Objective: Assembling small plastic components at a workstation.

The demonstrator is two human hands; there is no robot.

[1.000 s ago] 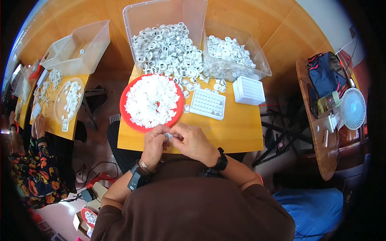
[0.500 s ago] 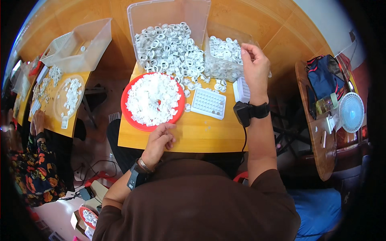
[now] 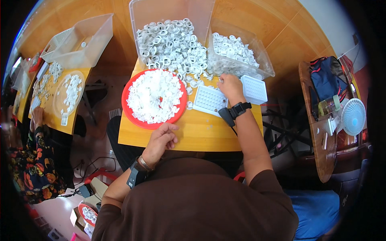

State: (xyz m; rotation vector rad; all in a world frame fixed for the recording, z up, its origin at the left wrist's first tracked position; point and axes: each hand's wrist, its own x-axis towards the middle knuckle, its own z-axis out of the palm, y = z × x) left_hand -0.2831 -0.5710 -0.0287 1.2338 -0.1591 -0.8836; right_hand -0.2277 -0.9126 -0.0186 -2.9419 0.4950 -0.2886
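Note:
My right hand (image 3: 232,88) is over the far right corner of a white tray (image 3: 203,105) with rows of small wells, its fingers pinched beside loose white ring-shaped parts (image 3: 194,83). What it pinches is too small to make out. A few small dark pieces lie in the tray's near wells. My left hand (image 3: 161,140) rests at the table's front edge, just below a red plate (image 3: 125,100) heaped with small white plastic pieces (image 3: 155,96). Its fingers are curled in, the index finger reaching out a little; the palm's contents are hidden.
Two clear bins, a large one (image 3: 134,24) and a smaller one (image 3: 265,68), hold white ring parts at the back. A stack of white trays (image 3: 254,89) stands right. Left, a co-worker's hand (image 3: 38,116) is at another table. A fan (image 3: 354,116) stands far right.
My right hand has come down and left from the smaller bin to the tray's far corner, uncovering the bin and the tray stack. The left hand has hardly moved.

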